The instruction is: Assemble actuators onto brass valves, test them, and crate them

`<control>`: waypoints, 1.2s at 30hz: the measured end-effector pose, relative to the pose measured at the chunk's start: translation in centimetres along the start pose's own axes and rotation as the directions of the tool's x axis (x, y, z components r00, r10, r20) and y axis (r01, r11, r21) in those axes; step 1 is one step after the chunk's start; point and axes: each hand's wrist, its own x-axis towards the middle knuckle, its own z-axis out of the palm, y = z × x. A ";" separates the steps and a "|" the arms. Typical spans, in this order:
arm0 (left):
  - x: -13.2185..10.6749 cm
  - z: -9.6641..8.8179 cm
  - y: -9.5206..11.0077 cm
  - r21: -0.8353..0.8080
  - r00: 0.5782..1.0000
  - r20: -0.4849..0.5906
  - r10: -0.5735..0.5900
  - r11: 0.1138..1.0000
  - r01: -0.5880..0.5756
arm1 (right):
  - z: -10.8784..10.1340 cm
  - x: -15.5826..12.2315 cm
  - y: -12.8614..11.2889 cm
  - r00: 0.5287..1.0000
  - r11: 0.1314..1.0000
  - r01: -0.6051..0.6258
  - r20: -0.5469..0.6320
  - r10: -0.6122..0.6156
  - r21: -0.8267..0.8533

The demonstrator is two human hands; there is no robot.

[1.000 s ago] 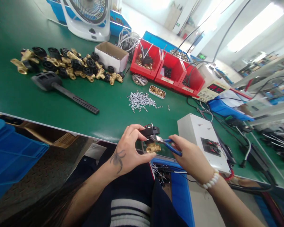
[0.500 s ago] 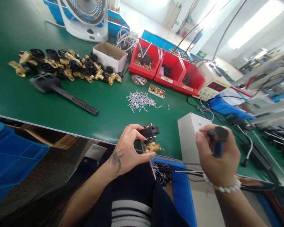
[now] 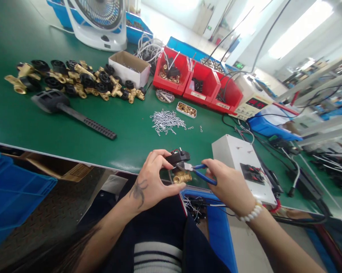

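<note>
My left hand (image 3: 151, 182) is closed around a small valve (image 3: 179, 167) with a black plastic top and a brass body, held just over the near edge of the green table (image 3: 131, 132). My right hand (image 3: 230, 187) grips blue-handled pliers (image 3: 198, 171). The pliers' metal tips touch the valve between its black top and brass body. A white bead bracelet sits on my right wrist.
A white control box (image 3: 239, 163) stands right of my hands. A pile of silver clips (image 3: 165, 121), a tray of brass bits (image 3: 187, 109), three red bins (image 3: 199, 85), a cardboard box (image 3: 128, 68), a row of brass and black valves (image 3: 74, 79), a black handled tool (image 3: 71, 110) and a fan (image 3: 99, 22) lie farther back.
Half a second ago my right hand was raised to the right, away from the valve. It has come back down and the pliers' tips are on the valve again.
</note>
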 end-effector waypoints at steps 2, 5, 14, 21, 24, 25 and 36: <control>0.0 0.0 -0.1 -0.001 1.000 -0.002 -0.004 1.000 0.004 | -0.3 0.0 0.0 0.986 0.995 -0.072 -0.145 0.081 0.064; 0.1 0.1 -0.1 -0.011 1.000 0.000 -0.012 1.000 0.012 | -0.4 0.0 -0.1 0.906 0.972 -0.166 -0.363 0.217 0.166; 0.3 -0.1 -0.1 -0.023 0.999 0.012 -0.036 0.999 0.036 | 0.2 0.0 0.2 0.900 0.963 -0.209 -0.350 0.258 0.173; 0.4 -0.1 -0.3 -0.006 1.000 0.011 -0.019 1.000 0.019 | 0.3 0.3 -0.1 0.997 0.993 -0.070 -0.014 0.072 0.093; 0.3 0.0 -0.2 -0.003 1.000 0.004 -0.016 1.000 0.016 | 0.0 0.2 0.1 0.917 0.971 -0.180 -0.332 0.223 0.156; 0.3 0.0 -0.2 0.002 1.000 0.003 -0.012 1.000 0.012 | 0.1 0.2 0.1 0.912 0.972 -0.180 -0.344 0.223 0.152; 0.5 0.0 -0.1 0.026 1.000 0.020 -0.015 1.000 0.015 | 0.1 0.0 0.0 0.862 0.978 -0.181 -0.460 0.210 0.107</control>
